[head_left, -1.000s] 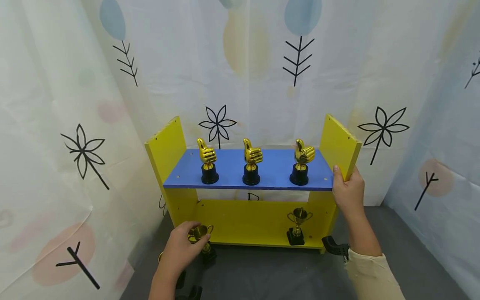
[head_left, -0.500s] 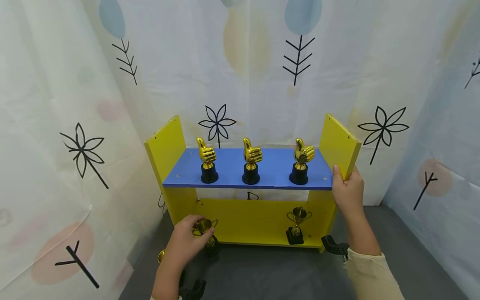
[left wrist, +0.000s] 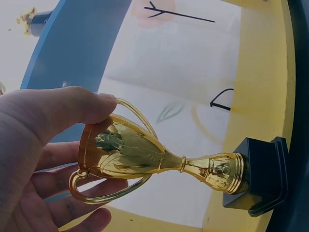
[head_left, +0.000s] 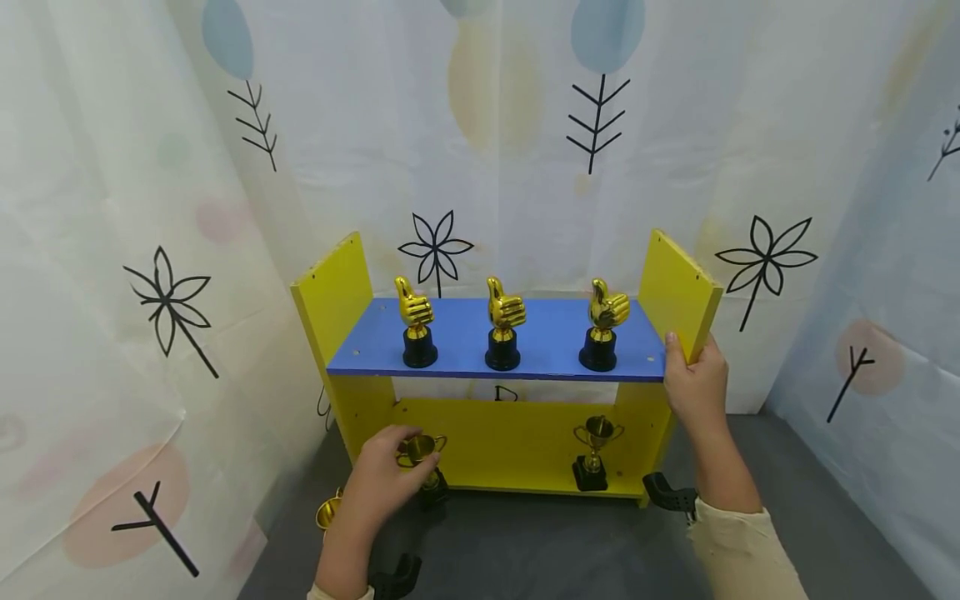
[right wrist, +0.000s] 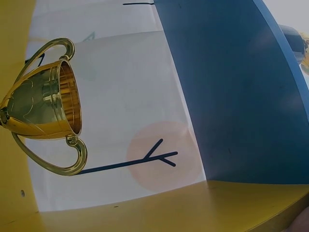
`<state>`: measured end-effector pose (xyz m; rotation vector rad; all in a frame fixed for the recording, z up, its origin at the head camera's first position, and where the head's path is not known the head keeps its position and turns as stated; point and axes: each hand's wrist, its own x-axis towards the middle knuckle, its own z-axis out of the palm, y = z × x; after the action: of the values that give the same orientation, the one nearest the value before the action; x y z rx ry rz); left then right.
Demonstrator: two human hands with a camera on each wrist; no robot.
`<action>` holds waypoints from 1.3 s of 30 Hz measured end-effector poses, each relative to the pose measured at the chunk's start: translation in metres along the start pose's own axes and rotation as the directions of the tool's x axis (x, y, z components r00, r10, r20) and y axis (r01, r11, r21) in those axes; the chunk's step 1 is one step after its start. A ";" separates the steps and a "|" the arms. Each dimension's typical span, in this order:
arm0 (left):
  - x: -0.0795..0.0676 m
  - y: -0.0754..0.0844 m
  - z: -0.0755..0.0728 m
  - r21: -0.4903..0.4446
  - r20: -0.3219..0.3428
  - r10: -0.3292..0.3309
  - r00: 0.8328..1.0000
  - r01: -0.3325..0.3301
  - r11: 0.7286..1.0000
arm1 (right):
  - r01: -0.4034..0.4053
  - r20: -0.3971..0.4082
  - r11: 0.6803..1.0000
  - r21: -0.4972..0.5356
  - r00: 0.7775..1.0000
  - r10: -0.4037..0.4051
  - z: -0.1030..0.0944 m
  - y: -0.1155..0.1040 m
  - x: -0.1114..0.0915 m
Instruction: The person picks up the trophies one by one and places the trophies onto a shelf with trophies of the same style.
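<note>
My left hand (head_left: 390, 479) pinches the rim of a gold trophy cup (left wrist: 130, 152) with two handles and a black square base. The cup is upright at the front left of the lower shelf; whether its base touches anything I cannot tell. My right hand (head_left: 696, 379) grips the front edge of the yellow side panel (head_left: 678, 287) on the shelf unit's right. A second gold trophy cup (head_left: 592, 454) stands at the right of the yellow lower shelf (head_left: 510, 442); the right wrist view shows its bowl and handles close up.
On the blue upper shelf (head_left: 465, 333) stand three gold thumbs-up trophies (head_left: 502, 321) on black round bases. Another gold cup (head_left: 327, 512) is partly hidden behind my left forearm. The unit stands on a dark grey surface (head_left: 555, 542) before a patterned white curtain (head_left: 510, 192).
My left hand has moved the trophy cup a little to the right along the front of the lower shelf. The right hand has stayed on the side panel.
</note>
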<state>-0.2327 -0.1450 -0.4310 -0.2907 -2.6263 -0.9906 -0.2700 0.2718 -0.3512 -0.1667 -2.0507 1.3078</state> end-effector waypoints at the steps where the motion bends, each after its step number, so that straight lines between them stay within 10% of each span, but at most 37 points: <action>1: 0.000 0.001 0.001 -0.003 0.003 0.008 1.000 -0.008 1.000 | -0.001 0.000 1.000 0.000 1.000 0.001 0.000 0.000 0.000; 39: 0.011 0.025 0.035 -0.032 0.103 0.127 0.987 -0.124 0.992 | 0.046 -0.030 0.999 -0.020 0.998 -0.047 0.001 0.002 -0.002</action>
<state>-0.2430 -0.1023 -0.4371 -0.5206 -2.6519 -0.9925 -0.2701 0.2712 -0.3541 -0.1462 -2.0299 1.2503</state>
